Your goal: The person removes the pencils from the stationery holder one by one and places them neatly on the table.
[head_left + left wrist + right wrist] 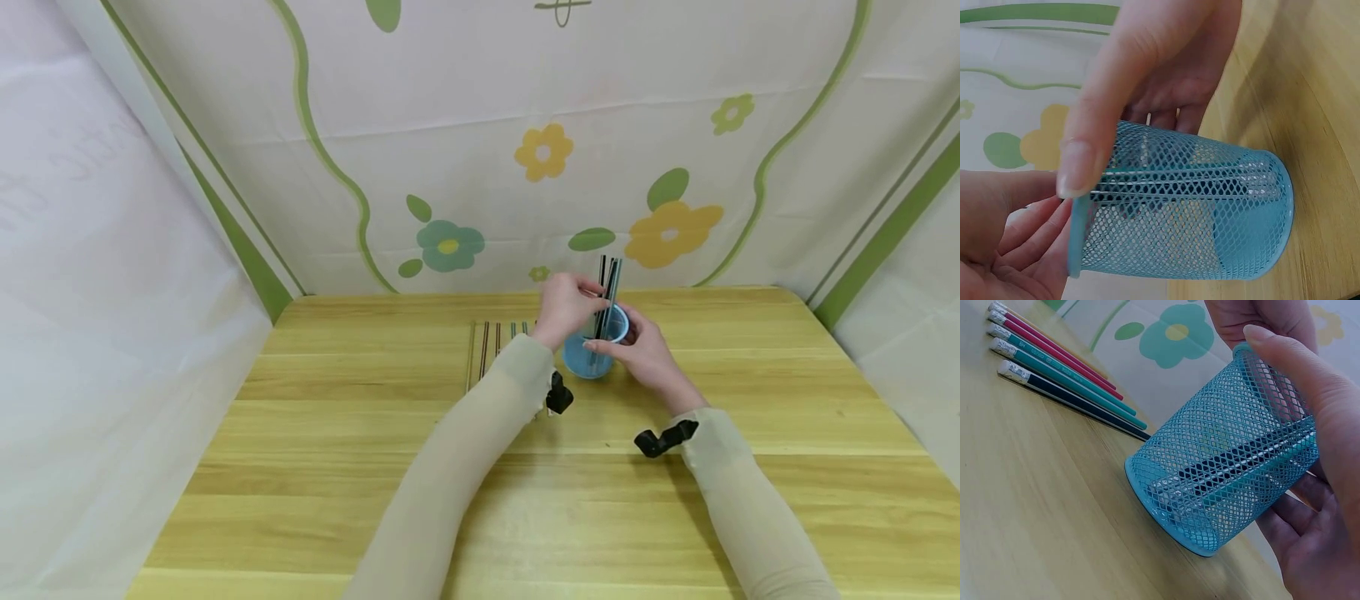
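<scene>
A light blue mesh pen cup (576,360) stands near the far edge of the table, with its mesh wall (1200,419) close up in the right wrist view. My right hand (647,354) grips it from the right, the thumb (1082,164) over the rim and the fingers behind. Several dark and teal pencils (609,283) stand in the cup, their lower ends showing through the mesh. Above the rim, my left hand (567,307) pinches pencils between thumb and fingers; how many is unclear. Left of the cup lie more pencils (484,350), partly hidden under the left forearm.
In the right wrist view the row on the wooden table (300,433) includes a black pencil (1079,400), teal pencils (1063,372), red ones and a yellow one, eraser ends aligned. A white cloth backdrop (450,92) with printed flowers rises behind the table's far edge.
</scene>
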A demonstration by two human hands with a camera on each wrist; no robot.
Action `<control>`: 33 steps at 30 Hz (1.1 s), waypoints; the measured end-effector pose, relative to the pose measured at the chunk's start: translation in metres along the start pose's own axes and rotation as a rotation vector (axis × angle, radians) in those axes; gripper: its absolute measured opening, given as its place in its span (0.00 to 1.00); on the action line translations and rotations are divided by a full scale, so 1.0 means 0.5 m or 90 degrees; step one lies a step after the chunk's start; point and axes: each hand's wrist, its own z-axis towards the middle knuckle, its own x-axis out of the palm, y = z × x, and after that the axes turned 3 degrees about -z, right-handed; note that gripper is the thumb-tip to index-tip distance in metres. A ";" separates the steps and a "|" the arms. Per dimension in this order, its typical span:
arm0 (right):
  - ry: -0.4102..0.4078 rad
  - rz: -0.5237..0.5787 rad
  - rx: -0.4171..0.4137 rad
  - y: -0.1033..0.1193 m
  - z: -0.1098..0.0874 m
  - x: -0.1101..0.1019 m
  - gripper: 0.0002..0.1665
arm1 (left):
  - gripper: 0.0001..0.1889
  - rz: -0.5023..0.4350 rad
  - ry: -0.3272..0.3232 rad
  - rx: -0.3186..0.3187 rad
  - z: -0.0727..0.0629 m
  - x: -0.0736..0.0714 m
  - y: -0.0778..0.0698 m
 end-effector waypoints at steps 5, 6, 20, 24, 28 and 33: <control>-0.004 -0.001 -0.010 0.000 0.001 0.003 0.45 | 0.06 0.039 -0.023 0.025 0.000 0.009 0.000; -0.003 0.001 -0.013 0.001 0.001 0.002 0.45 | 0.05 0.047 -0.029 0.027 0.001 0.011 0.000; -0.002 0.002 -0.019 0.001 -0.001 0.003 0.45 | 0.04 0.054 -0.028 0.023 0.001 0.015 0.000; -0.002 0.003 -0.017 0.001 -0.001 0.003 0.45 | 0.04 0.037 -0.020 0.030 0.001 0.011 0.005; 0.000 0.003 -0.011 0.001 0.000 0.002 0.46 | 0.03 0.012 -0.012 0.028 0.000 0.007 0.007; 0.001 0.011 -0.003 0.001 0.000 0.002 0.47 | 0.03 -0.014 -0.006 0.014 -0.001 0.003 0.008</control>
